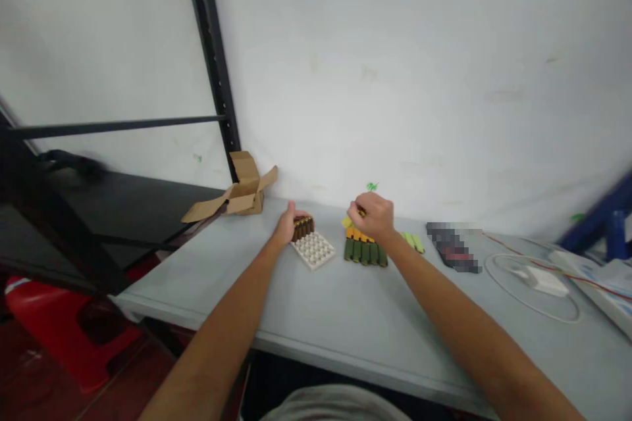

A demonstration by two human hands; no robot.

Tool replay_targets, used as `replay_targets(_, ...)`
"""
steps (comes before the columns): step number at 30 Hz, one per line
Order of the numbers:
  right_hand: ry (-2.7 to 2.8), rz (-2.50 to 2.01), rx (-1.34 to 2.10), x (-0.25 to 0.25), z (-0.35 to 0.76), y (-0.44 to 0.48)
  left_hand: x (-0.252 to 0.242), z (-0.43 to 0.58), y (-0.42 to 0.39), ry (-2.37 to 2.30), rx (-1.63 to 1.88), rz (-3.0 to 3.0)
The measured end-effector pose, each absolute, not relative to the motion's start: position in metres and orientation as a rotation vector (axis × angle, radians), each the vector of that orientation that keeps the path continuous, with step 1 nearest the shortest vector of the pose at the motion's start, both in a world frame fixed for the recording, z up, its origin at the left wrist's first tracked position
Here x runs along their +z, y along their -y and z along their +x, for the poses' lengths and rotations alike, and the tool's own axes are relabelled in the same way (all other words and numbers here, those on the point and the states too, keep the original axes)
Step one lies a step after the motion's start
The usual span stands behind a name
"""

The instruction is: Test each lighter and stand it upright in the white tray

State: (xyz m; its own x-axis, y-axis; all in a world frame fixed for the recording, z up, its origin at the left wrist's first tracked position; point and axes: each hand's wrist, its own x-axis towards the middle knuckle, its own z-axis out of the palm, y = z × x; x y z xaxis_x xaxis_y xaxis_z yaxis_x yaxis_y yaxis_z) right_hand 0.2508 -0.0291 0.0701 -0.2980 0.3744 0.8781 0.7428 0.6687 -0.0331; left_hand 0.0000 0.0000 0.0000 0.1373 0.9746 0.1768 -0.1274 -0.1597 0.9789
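My left hand (286, 225) curls round the far left side of a white tray (320, 254) with rows of round holes. Several brown cylinders (303, 229) with yellowish tops stand upright in the tray's far rows, against my fingers. Closed in a fist, my right hand (377, 214) is above the cylinders laid out to the tray's right. A small dark and yellow end pokes out between its fingers; the rest is hidden. Under it lie a row of dark green cylinders (365, 252) and a row of orange ones (351, 233). Light green pieces (413, 242) lie just right of my wrist.
An open cardboard box (251, 202) stands at the back left, by a black metal rack (217, 66). To the right are a pixelated dark object (451, 247), a white adapter (544, 281) with its cable, and a power strip. A red stool (59, 322) stands below left.
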Motion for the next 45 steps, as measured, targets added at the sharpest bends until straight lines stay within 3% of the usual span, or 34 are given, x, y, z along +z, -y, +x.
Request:
replay_targets(7,2.119,-1.028,-0.781,0.028,0.364,0.067,-0.006,-0.017,-0.017,-1.277,1.533,1.454)
replay_targets(18,2.430,-0.997,-0.666,0.007,0.358,0.098,0.018,-0.021,-0.001,-1.711,1.689,1.767)
replay_targets(29,2.461,-0.989,-0.276,0.010,0.371,0.113,0.053,-0.004,0.021,-1.596,1.835,2.172)
replay_targets(32,2.338,-0.993,-0.235,0.019,0.382,0.117,0.073,0.030,0.038,-1.407,1.690,2.301)
replay_targets(38,2.051,-1.291,-0.105,0.035,0.425,0.112,0.069,0.137,0.077,-0.710,0.740,2.827)
replay_targets(45,2.234,-1.474,0.293,0.029,0.444,0.113,0.038,0.182,0.068,-0.754,0.396,2.870)
